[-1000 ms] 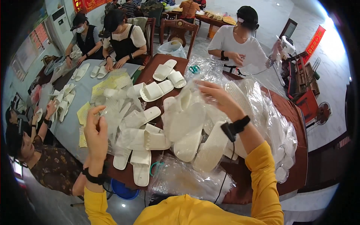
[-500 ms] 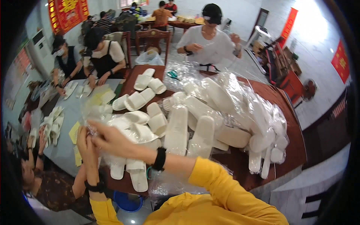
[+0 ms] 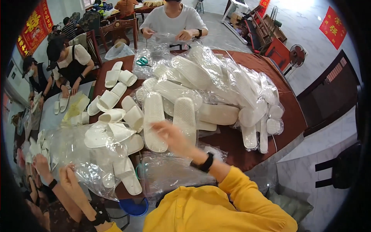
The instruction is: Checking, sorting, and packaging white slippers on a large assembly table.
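Note:
My left hand [image 3: 71, 181] pinches the edge of a large clear plastic bag [image 3: 75, 149]. The bag spreads over the left front of the brown-covered table and partly covers white slippers [image 3: 101, 135]. Held out to the right, my right hand [image 3: 174, 139] is blurred, its fingers stretched with nothing visible in them. It hovers over a pair of bagged white slippers [image 3: 154, 110] lying soles up. Below that hand lie flat clear bags [image 3: 170, 168]. Loose white slippers [image 3: 110, 99] are scattered to the left of the bagged pair.
A heap of bagged slippers [image 3: 232, 85] fills the table's right half. Green-handled scissors [image 3: 143, 61] lie near the far edge. A co-worker's hand [image 3: 41, 165] is close beyond my left hand. Another person [image 3: 174, 23] handles clear film across the table. A blue bucket [image 3: 133, 207] stands below.
My hands were together at the bag; now they are apart. My right hand has moved right, over the bagged pair. The bag has spread out, and the view has shifted.

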`<state>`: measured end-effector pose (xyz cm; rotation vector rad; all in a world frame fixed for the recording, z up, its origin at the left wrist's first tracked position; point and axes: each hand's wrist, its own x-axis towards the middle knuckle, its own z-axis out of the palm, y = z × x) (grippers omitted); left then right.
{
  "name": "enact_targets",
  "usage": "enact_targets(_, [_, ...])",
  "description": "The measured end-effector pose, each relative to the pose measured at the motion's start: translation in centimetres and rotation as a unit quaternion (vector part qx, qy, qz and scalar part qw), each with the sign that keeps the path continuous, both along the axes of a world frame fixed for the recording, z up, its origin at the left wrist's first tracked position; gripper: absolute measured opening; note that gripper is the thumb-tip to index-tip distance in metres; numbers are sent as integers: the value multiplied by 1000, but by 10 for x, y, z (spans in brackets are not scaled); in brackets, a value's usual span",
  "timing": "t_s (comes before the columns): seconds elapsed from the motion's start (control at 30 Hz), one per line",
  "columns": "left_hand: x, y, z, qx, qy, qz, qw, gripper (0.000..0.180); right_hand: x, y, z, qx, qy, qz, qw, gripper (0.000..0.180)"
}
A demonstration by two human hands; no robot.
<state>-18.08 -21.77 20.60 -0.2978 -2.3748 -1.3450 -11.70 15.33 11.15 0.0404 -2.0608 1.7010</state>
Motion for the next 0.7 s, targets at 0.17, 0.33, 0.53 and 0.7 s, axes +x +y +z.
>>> enact_targets(0.17, [8, -14, 8, -46, -67, 64, 995, 14, -18, 173, -24, 346, 13, -215, 913, 26])
enact_targets(0.33, [8, -46, -12, 19, 44, 65, 997, 21, -80, 182, -24, 466, -116, -112, 870, 37])
enact_targets(0.53, [44, -61, -15, -29, 28, 53, 998, 23, -132, 157, -16, 390, -309, 37, 867, 41])
enact_targets(0.7, [55, -61, -12, 15, -25, 128, 991, 18, -149, 100, 39, 157, -314, 127, 928, 31])
